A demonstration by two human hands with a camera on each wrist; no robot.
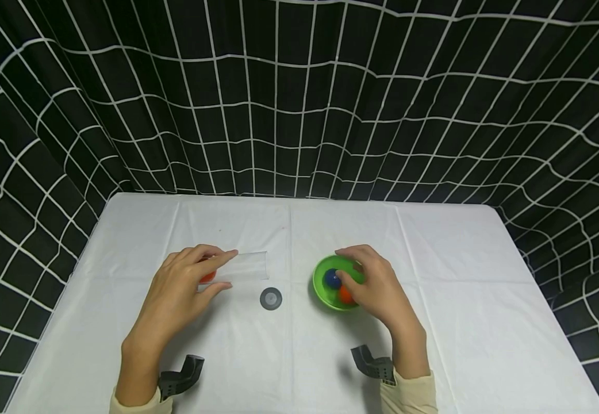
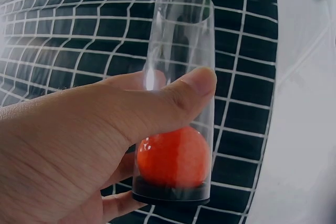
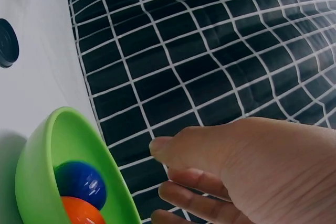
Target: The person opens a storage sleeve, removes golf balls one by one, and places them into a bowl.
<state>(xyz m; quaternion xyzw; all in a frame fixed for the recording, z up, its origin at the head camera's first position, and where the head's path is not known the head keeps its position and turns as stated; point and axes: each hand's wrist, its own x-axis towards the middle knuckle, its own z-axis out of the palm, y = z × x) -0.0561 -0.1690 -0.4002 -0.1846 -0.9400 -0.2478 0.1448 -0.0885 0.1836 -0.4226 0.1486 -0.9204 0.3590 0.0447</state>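
Note:
My left hand [image 1: 183, 287] grips a clear plastic tube [image 1: 250, 266] round its side, and its open end points right in the head view. Inside, a red-orange ball [image 2: 173, 157] rests by the black-capped end [image 2: 170, 195]. To the right, my right hand [image 1: 374, 282] hovers at a green bowl [image 1: 320, 293], thumb and fingers apart and holding nothing. A blue ball [image 1: 333, 279] and an orange ball [image 1: 346, 295] lie in that bowl. In the right wrist view, the fingers [image 3: 191, 148] stand beside the bowl's rim, apart from both balls.
A round grey lid [image 1: 271, 298] lies flat on the white-covered table [image 1: 289, 356], between tube and bowl. Dark walls with white netting [image 1: 299, 103] rise behind the table and at both sides. A black wrist strap [image 1: 180, 376] juts out beside the left forearm, another strap [image 1: 374, 365] beside the right.

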